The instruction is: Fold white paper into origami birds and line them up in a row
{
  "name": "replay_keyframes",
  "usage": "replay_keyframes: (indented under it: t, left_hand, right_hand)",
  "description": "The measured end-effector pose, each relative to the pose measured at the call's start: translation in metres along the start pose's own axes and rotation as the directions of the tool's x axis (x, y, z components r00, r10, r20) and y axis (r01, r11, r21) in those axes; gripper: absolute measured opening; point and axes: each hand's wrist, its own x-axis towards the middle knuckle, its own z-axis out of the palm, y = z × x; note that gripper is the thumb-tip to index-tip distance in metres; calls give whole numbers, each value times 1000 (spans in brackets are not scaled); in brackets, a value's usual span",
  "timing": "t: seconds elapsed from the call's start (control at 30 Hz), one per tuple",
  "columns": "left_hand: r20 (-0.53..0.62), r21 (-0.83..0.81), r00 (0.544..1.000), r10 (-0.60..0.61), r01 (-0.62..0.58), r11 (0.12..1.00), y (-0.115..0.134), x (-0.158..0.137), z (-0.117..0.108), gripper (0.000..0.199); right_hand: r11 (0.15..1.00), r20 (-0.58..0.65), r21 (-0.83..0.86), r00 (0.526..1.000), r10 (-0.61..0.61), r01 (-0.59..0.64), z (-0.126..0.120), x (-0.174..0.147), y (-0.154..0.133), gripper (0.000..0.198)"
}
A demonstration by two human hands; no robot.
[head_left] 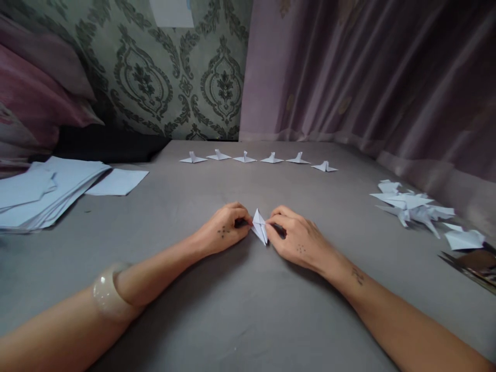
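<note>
Between my two hands is a small piece of folded white paper [259,226], shaped like a narrow diamond with creases across its face. My left hand [228,226] pinches its left edge between thumb and fingers. From the other side, the thumb and index finger of my right hand [296,235] pinch its right edge. The paper is held just at or slightly above the grey surface [240,299]; I cannot tell which. A pale bangle [110,293] circles my left forearm.
Several folded paper figures [244,157] stand in a row at the back. A heap of folded paper pieces [413,202] lies at right, near scissors [467,268]. Stacked white sheets [58,191] lie at left. A curtain [310,72] and a patterned wall [182,77] bound the far side.
</note>
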Motion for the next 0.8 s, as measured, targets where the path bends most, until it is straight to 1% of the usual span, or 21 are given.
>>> replay_keyframes:
  t: [0.07,0.13,0.2,0.27,0.33,0.4,0.43,0.53,0.6,0.67,0.73,0.8]
  left_hand:
    - [12,-48,1000,-4,5,999,0,1,0,17]
    - [24,-104,999,-33,36,994,2,1,1,18]
    - [38,-210,996,-80,87,974,4,2,1,18]
    - [58,-377,990,-130,142,915,7,3,2,17]
    - [77,-534,982,-174,188,824,12,4,2,15]
    - [78,-620,973,-216,217,754,17,5,2,13]
    - [71,-639,970,-230,222,736,19,5,1,13]
    - [11,-649,961,-276,217,729,20,5,1,13]
    - [-50,-645,947,-318,213,734,18,5,1,20]
    - [-84,-662,940,-330,195,724,17,5,0,30]
    - [-52,-692,956,-290,175,700,18,5,-1,36]
    - [4,-722,970,-243,171,671,22,4,-3,32]
  right_hand:
    - [1000,-1,-10,1000,23,-23,0,-1,-5,32]
    - [998,-5,-45,999,38,-38,0,-3,-10,40]
    - [996,-9,-77,999,41,-42,1,-5,-14,40]
    - [994,-17,-101,999,40,-41,2,-6,-16,32]
    - [991,-32,-125,999,43,-47,4,-6,-16,21]
    - [989,-64,-135,997,51,-60,7,-6,-14,14]
    - [990,-86,-125,995,55,-65,8,-5,-13,16]
    - [998,-175,-21,983,50,-54,9,-2,-9,21]
    - [995,-236,104,972,25,0,8,0,-10,21]
    - [968,-277,240,961,-2,71,7,1,-12,21]
    - [925,-287,360,958,-12,120,5,1,-15,20]
    - [878,-270,460,963,-2,131,6,1,-17,20]
